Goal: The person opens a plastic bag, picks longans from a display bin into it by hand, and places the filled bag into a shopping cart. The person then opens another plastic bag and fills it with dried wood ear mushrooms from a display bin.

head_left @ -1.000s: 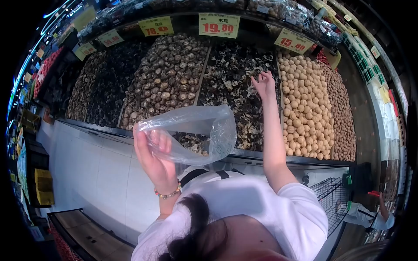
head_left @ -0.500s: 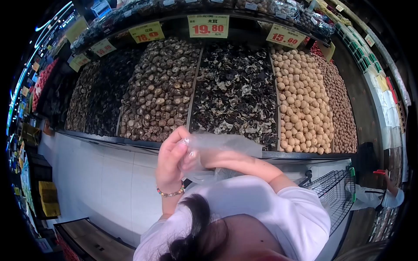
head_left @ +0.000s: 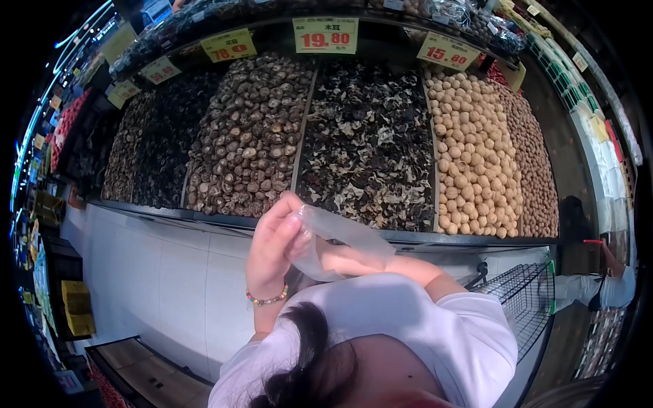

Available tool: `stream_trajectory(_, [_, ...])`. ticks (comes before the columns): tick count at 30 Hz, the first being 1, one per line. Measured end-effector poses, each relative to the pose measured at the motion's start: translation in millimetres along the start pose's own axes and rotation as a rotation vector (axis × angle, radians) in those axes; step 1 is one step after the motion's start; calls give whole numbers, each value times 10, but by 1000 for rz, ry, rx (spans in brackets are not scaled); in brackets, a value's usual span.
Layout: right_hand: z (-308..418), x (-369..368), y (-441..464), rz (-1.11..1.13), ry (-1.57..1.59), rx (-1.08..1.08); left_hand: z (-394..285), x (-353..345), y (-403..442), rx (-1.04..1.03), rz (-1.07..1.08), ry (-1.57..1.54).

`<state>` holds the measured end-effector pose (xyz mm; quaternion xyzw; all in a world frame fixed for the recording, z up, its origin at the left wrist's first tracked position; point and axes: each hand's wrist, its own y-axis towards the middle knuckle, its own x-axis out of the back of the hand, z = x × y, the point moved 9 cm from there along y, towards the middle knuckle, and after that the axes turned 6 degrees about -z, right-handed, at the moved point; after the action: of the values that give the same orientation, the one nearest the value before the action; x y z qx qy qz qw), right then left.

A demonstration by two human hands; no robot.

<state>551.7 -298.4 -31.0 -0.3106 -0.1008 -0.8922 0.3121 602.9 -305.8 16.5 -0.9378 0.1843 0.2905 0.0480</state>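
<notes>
A thin clear plastic bag [head_left: 347, 234] is pinched in my left hand [head_left: 272, 241], which has a beaded bracelet at its wrist. My right forearm [head_left: 416, 270] reaches across my body to the bag, and its far end shows through the plastic. The fingers of my right hand are hidden by the bag and my left hand. Beyond the bag lies a bin of dark dried fungus [head_left: 367, 146]. Dried mushrooms [head_left: 248, 139] fill the bin on its left, and round tan walnuts [head_left: 473, 153] the one on its right.
Yellow price signs [head_left: 325, 35] stand along the back of the bins. A dark metal edge [head_left: 435, 239] runs along their front. At the right is a wire shopping cart [head_left: 524, 299], with another person's arm [head_left: 612, 262] beyond it. A wooden-topped stand [head_left: 146, 370] is at the lower left.
My right hand has come back from over the dark fungus to the bag. My left hand has moved right with the bag, whose wide opening has narrowed.
</notes>
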Motion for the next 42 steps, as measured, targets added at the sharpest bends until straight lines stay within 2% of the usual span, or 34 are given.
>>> stream_trajectory(5, [49, 22, -24, -37, 38, 22, -3, 79, 2, -37, -31, -14])
stream_trajectory(8, [161, 143, -90, -89, 166, 37, -12, 78, -21, -29, -25, -53])
stream_trajectory(11, [256, 279, -200, -145, 522, -34, 19, 61, -51, -2, -28, -31])
stream_trajectory(16, [214, 0, -141, -79, 1531, -321, 63, 39, -70, 15, 20, -54])
stream_trajectory(18, [194, -199, -56, -31, 1794, -327, 32, 61, -76, -15, 18, -62])
stream_trajectory(21, [211, -237, 25, 31, 1760, -252, -8, 72, -98, -32, 22, -114])
stream_trajectory(23, [76, -304, 93, 90, 1525, -198, -46, 129, -97, -69, -43, -103])
stream_trajectory(25, [214, -85, 132, 8, 1076, -66, -101, 170, -106, -109, -105, -95])
stream_trajectory(27, [551, 280, 48, -195, 409, 128, -162, 195, -129, -148, -166, -91])
stream_trajectory(30, [416, 282, -19, -211, 388, 185, -254, 187, -148, -218, -134, -132])
stream_trajectory(33, [243, -29, 53, 45, -248, 224, -272, 221, -118, -253, -150, -132])
stream_trajectory(36, [157, 66, -5, -120, -47, 154, -259, 205, -115, -245, -122, -159])
stream_trajectory(38, [-327, -210, 28, -130, 76, -37, -232, 211, -104, -217, -164, -147])
stream_trajectory(40, [-227, -122, 50, -146, 123, -36, -230, 203, -93, -212, -187, -138])
stream_trajectory(42, [79, 73, -19, -169, 100, 156, -245, 193, -96, -224, -192, -131])
